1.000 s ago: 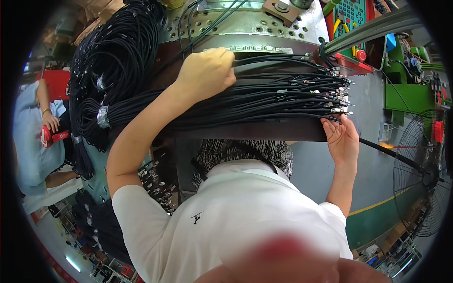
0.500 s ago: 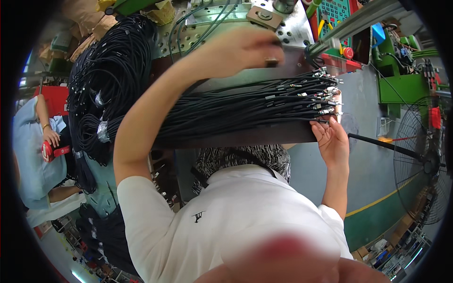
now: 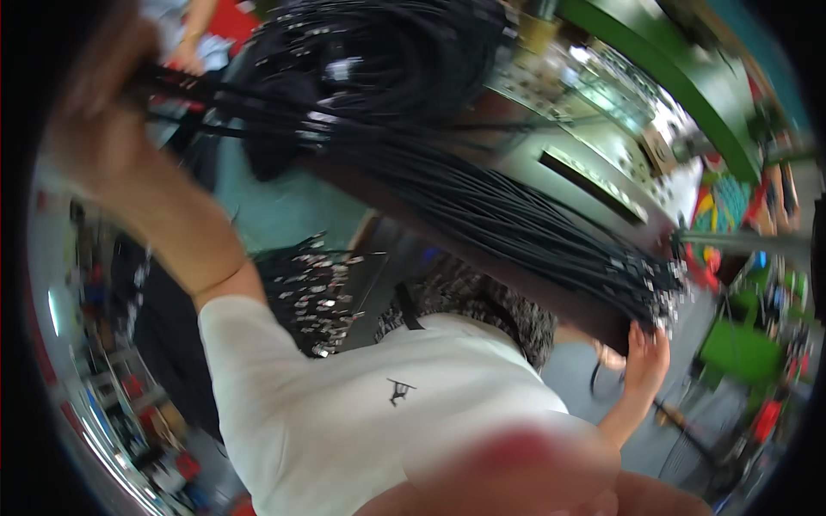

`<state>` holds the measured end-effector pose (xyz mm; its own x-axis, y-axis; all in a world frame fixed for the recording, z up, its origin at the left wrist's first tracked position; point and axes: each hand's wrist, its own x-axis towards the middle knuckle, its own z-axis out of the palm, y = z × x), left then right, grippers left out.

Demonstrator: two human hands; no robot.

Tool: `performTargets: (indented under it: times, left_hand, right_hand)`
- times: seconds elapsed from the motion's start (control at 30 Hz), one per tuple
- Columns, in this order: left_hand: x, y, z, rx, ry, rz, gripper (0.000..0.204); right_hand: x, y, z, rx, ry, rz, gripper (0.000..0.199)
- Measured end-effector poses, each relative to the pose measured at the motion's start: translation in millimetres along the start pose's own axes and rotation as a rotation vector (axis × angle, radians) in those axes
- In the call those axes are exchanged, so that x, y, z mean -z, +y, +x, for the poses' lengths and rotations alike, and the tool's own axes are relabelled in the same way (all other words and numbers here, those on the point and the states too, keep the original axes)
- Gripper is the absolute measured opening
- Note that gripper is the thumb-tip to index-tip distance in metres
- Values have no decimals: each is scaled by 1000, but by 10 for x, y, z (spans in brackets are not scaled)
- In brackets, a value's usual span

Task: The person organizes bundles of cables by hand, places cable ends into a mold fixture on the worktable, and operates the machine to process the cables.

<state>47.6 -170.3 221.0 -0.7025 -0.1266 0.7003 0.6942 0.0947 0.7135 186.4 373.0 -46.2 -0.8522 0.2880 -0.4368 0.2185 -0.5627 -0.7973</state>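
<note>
A long bundle of black cables (image 3: 482,198) with bare metal connector ends (image 3: 662,292) lies along a dark brown board (image 3: 551,292) in front of me. My left hand (image 3: 112,103) is stretched out far to the upper left and smeared by motion. Several black cable strands run straight into it from the bundle, so it appears closed on them. My right hand (image 3: 647,357) is at the bundle's right end, fingertips together against the lowest cable ends; what exactly it pinches is partly hidden.
A big coil of black cables (image 3: 387,60) is heaped behind the bundle. More cables with connector ends (image 3: 323,297) hang at my left. Behind the board are a perforated metal plate (image 3: 533,82) and a green machine part (image 3: 671,60). Another person's arm (image 3: 196,34) shows at the top left.
My left hand has swung from above the bundle's right part to the far upper left. The view has turned leftward. My right hand stays at the cable ends.
</note>
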Motion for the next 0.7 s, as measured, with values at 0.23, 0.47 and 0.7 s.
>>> performTargets:
  times: [0.23, 0.47, 0.7]
  left_hand:
    - [-1035, -704, -1431, 963, -381, -798, 24]
    - [-1229, -707, -2349, 737, -574, -686, 34]
    - [-1332, -535, -2558, 536, -816, -334, 30]
  right_hand:
    - [285, -294, 353, -91, 78, -549, 44]
    - [-937, 128, 208, 324, -182, -459, 53]
    - [-2139, 406, -606, 585, -497, -179, 63]
